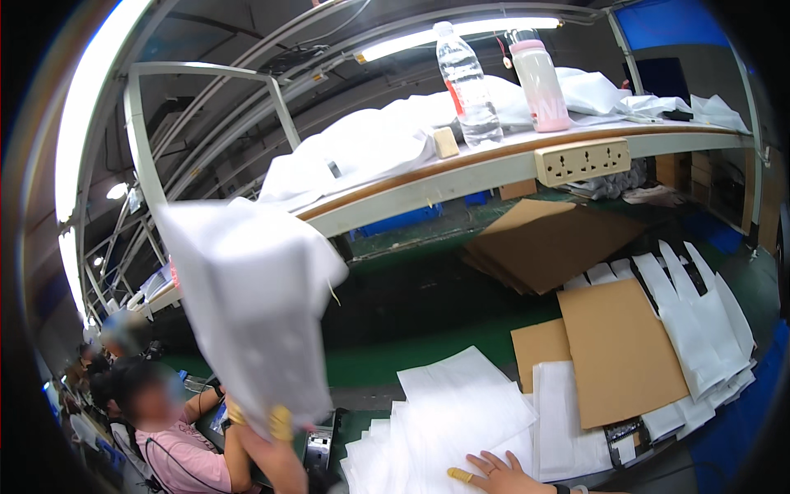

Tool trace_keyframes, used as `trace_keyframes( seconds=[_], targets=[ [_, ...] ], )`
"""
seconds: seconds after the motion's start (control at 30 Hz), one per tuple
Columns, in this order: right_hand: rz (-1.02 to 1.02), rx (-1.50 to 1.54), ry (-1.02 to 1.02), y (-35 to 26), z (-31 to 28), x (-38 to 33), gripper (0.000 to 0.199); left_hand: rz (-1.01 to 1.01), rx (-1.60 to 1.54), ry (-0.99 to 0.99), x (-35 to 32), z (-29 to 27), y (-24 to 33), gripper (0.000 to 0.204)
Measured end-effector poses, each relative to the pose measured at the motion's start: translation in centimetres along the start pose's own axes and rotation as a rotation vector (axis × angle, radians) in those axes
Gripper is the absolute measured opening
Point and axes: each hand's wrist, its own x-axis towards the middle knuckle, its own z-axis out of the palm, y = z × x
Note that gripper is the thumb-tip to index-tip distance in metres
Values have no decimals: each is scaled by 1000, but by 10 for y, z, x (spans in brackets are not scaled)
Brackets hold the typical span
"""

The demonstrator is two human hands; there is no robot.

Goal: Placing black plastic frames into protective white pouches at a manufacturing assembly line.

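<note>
My left hand (276, 457), with yellow finger covers on, is closed on the lower end of a soft white bag (263, 296). The bag stands up in the air, billowed and blurred by motion, and partly hides the fingers. My right hand (500, 476) lies on a fanned stack of flat white bags (461, 412), its fingers spread. A yellow cover sits on its thumb, and a ring shows on one finger.
Brown cardboard sheets (627, 350) and white bags with handles (691, 321) lie to the right. Overhead, a shelf (395, 185) carries a water bottle (467, 86), a pink-white flask (539, 82) and a power strip (583, 161). A co-worker in pink (185, 457) sits close on the left.
</note>
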Motion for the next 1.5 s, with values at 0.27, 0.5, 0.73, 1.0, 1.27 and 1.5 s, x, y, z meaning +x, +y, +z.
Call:
trace_keyframes(
  seconds=[0.27, 0.5, 0.73, 1.0, 1.27, 1.5],
  targets=[
    [-20, 15, -35, 0, -5, 3, 63, -21, -67, -170, 179, 51, 30, 38],
    [-67, 26, -47, 7, -7, 11, 61, -362, -430, -128, 285, 156, -23, 35],
    [-158, 94, -36, 29, -5, 19, 59, -370, 466, -545, 318, 182, -38, 56],
    [-213, 231, -61, 43, 2, 20, 56, 758, 895, -398, 326, 164, -44, 31],
    [-188, 270, -80, 47, 1, 22, 55, 795, 796, 286, 319, 189, -8, 24],
    [-202, 313, -52, 50, 2, 18, 53, 695, 1083, -177, 310, 198, -34, 24]
  ],
)
